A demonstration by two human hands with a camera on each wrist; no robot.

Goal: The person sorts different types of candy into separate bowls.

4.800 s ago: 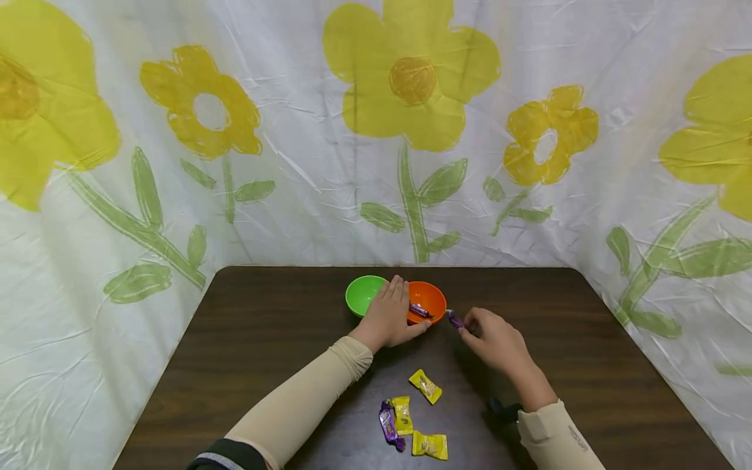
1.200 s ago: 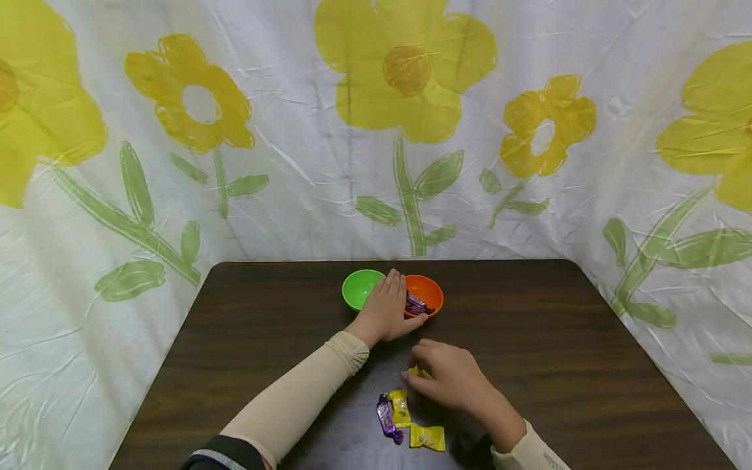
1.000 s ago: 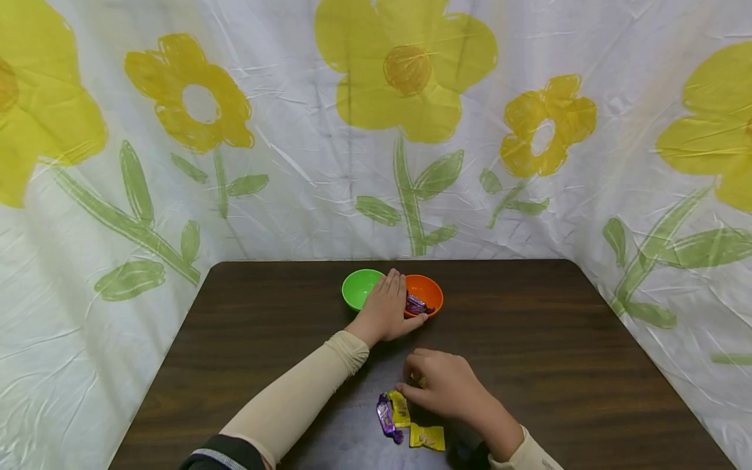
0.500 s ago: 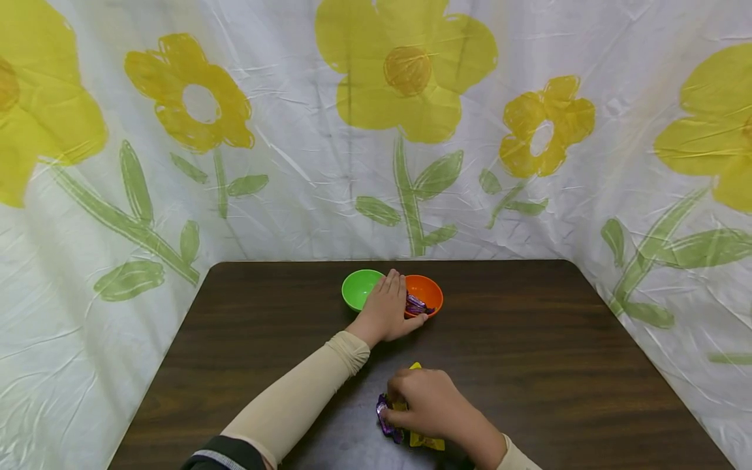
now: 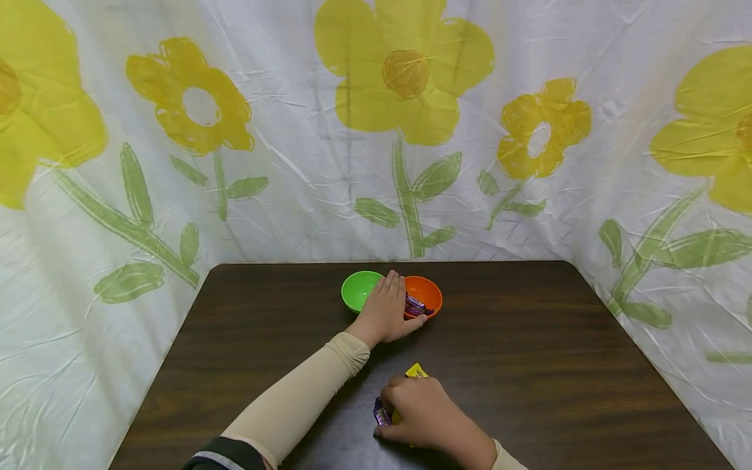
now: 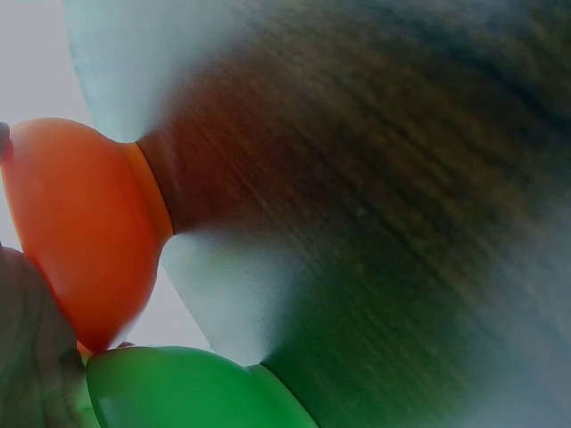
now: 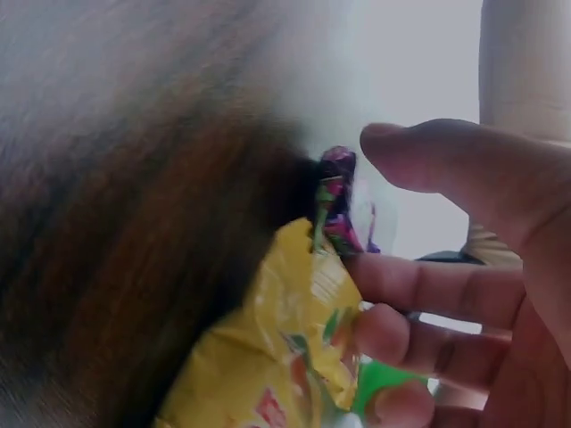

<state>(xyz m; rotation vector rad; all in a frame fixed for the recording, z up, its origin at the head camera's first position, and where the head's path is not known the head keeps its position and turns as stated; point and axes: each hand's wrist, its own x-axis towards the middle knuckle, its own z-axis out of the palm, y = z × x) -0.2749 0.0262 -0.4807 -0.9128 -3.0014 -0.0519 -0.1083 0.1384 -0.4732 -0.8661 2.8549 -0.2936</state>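
Observation:
My left hand [image 5: 384,313] rests with straight fingers across the green bowl [image 5: 355,287] and the orange bowl [image 5: 425,287], which stand side by side. Purple-wrapped candies [image 5: 417,305] lie in the orange bowl. My right hand [image 5: 423,411] is low over the table, its thumb and index finger spread on either side of another purple-wrapped candy [image 5: 380,412]. In the right wrist view, yellow-wrapped candy [image 7: 259,357] lies against the fingertips, and a gap shows between the thumb and the purple candy [image 7: 336,196]. Beyond the right knuckles a yellow wrapper end [image 5: 416,370] shows; the hand hides the rest.
The dark wood-grain table [image 5: 529,339] has its far edge just behind the bowls. A white curtain [image 5: 294,196] printed with yellow flowers hangs behind and at both sides of it.
My right hand has gone from beside the orange bowl to the far yellow candy, then nearer and left to the purple candy. More purple candy lies in the orange bowl. The left hand stays put.

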